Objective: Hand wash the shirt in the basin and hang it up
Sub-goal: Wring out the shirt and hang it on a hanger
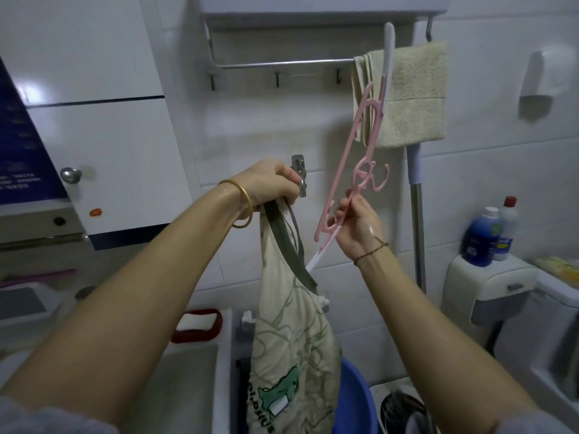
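The fingers (283, 191) of the left hand (269, 183) are curled tight round the dark collar band of the shirt (294, 339), bunching it in a fist held just in front of the wall tap (299, 178). The fingers (344, 205) of the right hand (357, 223) are closed round the middle of a pink and white hanger (352, 145), pinching it just below its hook. The hanger is tilted steeply. Its upper arm points up across the towel (413, 95), and its lower white tip reaches down to the shirt's neck opening and seems to be just entering it. The shirt is a pale one with a green dinosaur print. It hangs limp from the left fist, well above the blue basin (355, 399), with its lower part dropping in front of the basin's rim. Both forearms gleam wet. Judging from that, the washing looks finished, though the pictures cannot show whether the shirt has been rinsed or wrung out. The step in hand is fitting the hanger. What remains is to work both hanger arms into the shoulders and then hook it up, perhaps on the bare stretch of the rail (282, 63) left of the towel.
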